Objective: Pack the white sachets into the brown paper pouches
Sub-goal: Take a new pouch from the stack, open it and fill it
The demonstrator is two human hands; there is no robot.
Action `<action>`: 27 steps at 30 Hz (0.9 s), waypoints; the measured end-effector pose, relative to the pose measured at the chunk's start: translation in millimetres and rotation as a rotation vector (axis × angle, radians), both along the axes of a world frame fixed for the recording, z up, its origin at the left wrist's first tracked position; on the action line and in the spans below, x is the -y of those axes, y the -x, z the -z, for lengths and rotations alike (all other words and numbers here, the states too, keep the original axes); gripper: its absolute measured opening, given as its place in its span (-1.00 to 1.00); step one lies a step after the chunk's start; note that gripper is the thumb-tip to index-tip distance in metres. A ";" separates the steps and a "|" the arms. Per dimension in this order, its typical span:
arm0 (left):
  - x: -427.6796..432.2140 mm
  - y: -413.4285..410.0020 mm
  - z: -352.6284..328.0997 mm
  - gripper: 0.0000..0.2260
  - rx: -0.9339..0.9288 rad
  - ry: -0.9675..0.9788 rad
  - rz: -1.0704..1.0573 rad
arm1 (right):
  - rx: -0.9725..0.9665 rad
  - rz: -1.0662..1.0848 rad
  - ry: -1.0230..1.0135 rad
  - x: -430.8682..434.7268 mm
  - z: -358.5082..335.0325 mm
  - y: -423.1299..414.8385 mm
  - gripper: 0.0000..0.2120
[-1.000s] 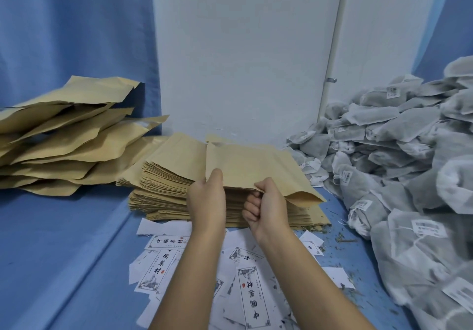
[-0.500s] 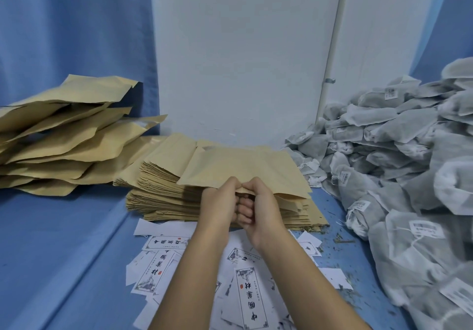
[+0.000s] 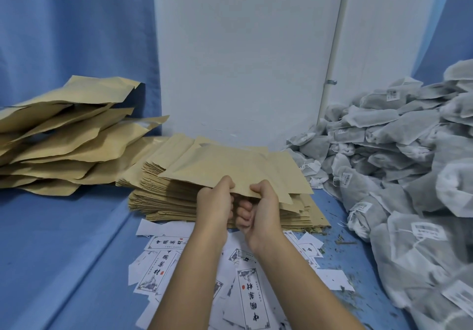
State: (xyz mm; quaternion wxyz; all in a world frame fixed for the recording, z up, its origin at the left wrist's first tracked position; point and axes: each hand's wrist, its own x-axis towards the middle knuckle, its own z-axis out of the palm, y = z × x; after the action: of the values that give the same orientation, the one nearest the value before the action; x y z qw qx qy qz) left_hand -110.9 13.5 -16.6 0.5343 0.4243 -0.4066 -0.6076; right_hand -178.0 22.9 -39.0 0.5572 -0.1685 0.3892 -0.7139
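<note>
Both hands pinch the near edge of one brown paper pouch [image 3: 230, 168], thumbs on top, the left hand [image 3: 216, 201] and right hand [image 3: 261, 209] close together. The pouch lies flat toward 12 o'clock over the stack of empty pouches [image 3: 166, 201], its long axis running 9-to-3. The white sachets [image 3: 409, 163] are heaped at 3 o'clock, nearer the right hand, which is probably the one to reach.

Sachet heap [image 3: 409, 176] walls off 3 o'clock, flat pouch stack [image 3: 163, 201] blocks 12, puffy pouch pile [image 3: 64, 137] crowds 10. Only open lane is the bare blue tabletop [image 3: 64, 253] around 8.
</note>
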 end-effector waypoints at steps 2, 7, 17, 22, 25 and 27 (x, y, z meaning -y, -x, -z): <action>2.7 0.0 2.7 -0.77 0.023 0.009 -0.057 | -0.015 0.087 -0.005 0.4 2.3 0.2 -0.78; 0.6 8.6 7.5 -0.82 0.117 0.027 0.021 | -0.014 0.050 -0.007 1.3 1.7 1.4 -0.73; 1.8 6.6 6.8 -0.85 0.067 0.023 -0.034 | -0.004 0.125 -0.011 3.1 3.5 4.4 -0.77; -1.8 10.0 6.2 -0.78 0.073 0.029 0.046 | -0.082 0.038 -0.012 0.9 5.1 3.8 -0.83; 3.7 6.4 7.9 -0.84 0.067 0.058 -0.057 | -0.049 0.097 -0.008 0.8 5.6 2.0 -0.80; 4.6 5.5 9.5 -0.85 0.082 0.048 -0.061 | -0.020 0.125 0.003 0.7 4.3 1.3 -0.76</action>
State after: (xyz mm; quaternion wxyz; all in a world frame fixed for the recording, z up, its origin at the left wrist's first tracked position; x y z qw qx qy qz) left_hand -116.4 8.9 -26.1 0.5455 0.4480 -0.4296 -0.5632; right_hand -179.3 22.2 -43.3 0.5076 -0.1517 0.4033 -0.7462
